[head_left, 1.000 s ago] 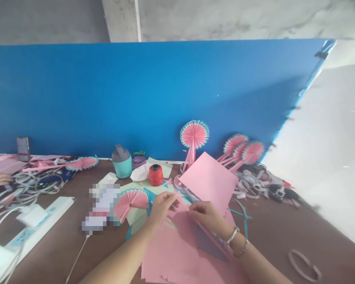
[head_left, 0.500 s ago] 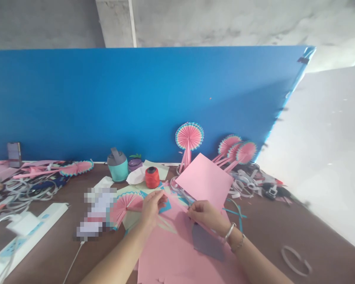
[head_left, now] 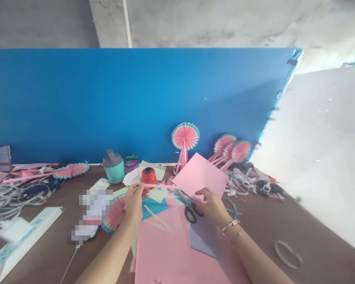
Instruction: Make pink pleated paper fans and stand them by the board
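My left hand (head_left: 135,201) pinches one end of a narrow pink paper strip (head_left: 161,185), which stretches to the right above the papers. My right hand (head_left: 210,206) is beside the black-handled scissors (head_left: 191,215), its thumb and forefinger apart; I see nothing between them. The scissors' blades point away, toward the strip's far end. Beneath both hands lies a large pink sheet (head_left: 162,252) with a grey piece (head_left: 203,238) on it. A pink square sheet (head_left: 201,175) is just beyond my right hand. A pleated pink fan (head_left: 114,215) is partly hidden behind my left wrist.
A red thread spool (head_left: 148,177), a teal cup (head_left: 114,169) and a purple jar (head_left: 131,165) stand at the back. Finished paper fans (head_left: 185,136) lean on the blue partition (head_left: 136,98). A power strip (head_left: 26,232) and tangled cables (head_left: 32,193) occupy the left.
My left hand has moved left with the strip, which now lies nearly level. My right hand has let go of the strip and opened. The scissors' handles have come into sight.
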A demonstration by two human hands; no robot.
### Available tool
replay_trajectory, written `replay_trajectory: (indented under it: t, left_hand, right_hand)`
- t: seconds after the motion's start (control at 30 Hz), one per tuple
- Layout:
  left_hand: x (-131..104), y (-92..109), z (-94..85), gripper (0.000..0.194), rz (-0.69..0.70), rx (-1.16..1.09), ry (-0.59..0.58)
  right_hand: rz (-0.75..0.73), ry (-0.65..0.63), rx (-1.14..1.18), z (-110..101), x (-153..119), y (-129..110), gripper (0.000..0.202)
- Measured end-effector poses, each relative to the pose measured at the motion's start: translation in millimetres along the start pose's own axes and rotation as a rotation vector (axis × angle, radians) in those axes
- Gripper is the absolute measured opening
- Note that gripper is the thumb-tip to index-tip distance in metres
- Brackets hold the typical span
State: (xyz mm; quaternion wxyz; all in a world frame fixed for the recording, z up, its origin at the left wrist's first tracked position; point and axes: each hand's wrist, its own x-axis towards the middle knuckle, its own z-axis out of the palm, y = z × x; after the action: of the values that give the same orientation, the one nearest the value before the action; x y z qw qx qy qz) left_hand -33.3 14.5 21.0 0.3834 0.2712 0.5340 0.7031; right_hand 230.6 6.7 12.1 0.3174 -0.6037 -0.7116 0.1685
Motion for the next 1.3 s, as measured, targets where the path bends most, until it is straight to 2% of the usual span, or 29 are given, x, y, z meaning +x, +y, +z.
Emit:
replay_trajectory:
  t: [0.13, 0.3, 0.47, 0.6, 0.7, 0.77, 0.87, 1.0, 1.13, 1.3]
  left_hand:
    - [1.0, 1.1, -1.0, 0.023, 0.066, 0.064, 0.045]
    - [3.1, 5.2, -4.9, 0.019, 0.151, 0.187, 0.037]
    - [6.3, 5.6, -10.5, 0.018, 0.245, 0.328, -0.010]
    - [8.7, 5.2, -14.3, 0.024, 0.361, 0.568, -0.029]
    - [8.7, 5.9, -14.7, 0.024, 0.350, 0.691, -0.058]
    - [8.7, 5.9, -14.2, 0.023, 0.358, 0.713, -0.072]
    - [9.4, 4.9, -13.9, 0.022, 0.357, 0.652, -0.067]
    - [10.0, 4.9, -14.9, 0.022, 0.371, 0.611, -0.030]
    - [10.4, 6.6, -16.5, 0.025, 0.386, 0.672, -0.033]
    - [12.7, 6.4, -16.6, 0.025, 0.385, 0.761, -0.048]
  right_hand:
    - [-0.088, -0.069, -0.057, 4.7, -5.5, -8.8, 0.019]
    - [-0.154, -0.199, -0.217, 6.3, -13.5, -22.3, 0.025]
    - [-0.145, -0.285, -0.360, -5.3, -10.8, -12.6, 0.037]
    - [-0.082, -0.347, -0.530, -24.1, -9.6, 0.5, 0.030]
    - [0.032, -0.303, -0.674, -34.4, -9.9, 7.0, 0.021]
    - [0.125, -0.196, -0.740, -36.7, -9.3, 7.0, 0.019]
    - [0.119, -0.047, -0.663, -31.0, -6.1, 0.0, 0.021]
    - [-0.046, -0.083, -0.573, -11.0, -0.3, -11.6, 0.025]
    - [-0.025, -0.091, -0.644, 0.8, 3.6, -14.2, 0.024]
    - [-0.011, -0.057, -0.637, 0.5, 3.9, -11.6, 0.022]
